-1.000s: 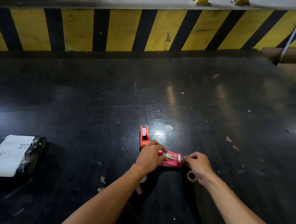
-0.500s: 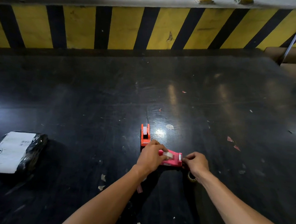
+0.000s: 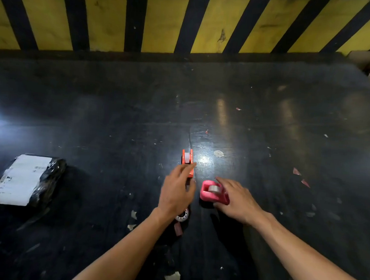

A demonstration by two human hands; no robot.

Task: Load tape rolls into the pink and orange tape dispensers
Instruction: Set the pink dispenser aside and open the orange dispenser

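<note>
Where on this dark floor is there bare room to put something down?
Plenty. The widest bare stretch lies between the striped barrier and the orange dispenser. Another lies between the wrapped parcel and the left hand; a third is right of the right hand, with only small scraps. It is crowded just around the hands: pink dispenser, orange dispenser, and a tape roll.

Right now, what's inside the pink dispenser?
A grey tape roll sits in the pink dispenser. The right hand covers its near end, so the cutter and any tape threaded there are hidden.
</note>
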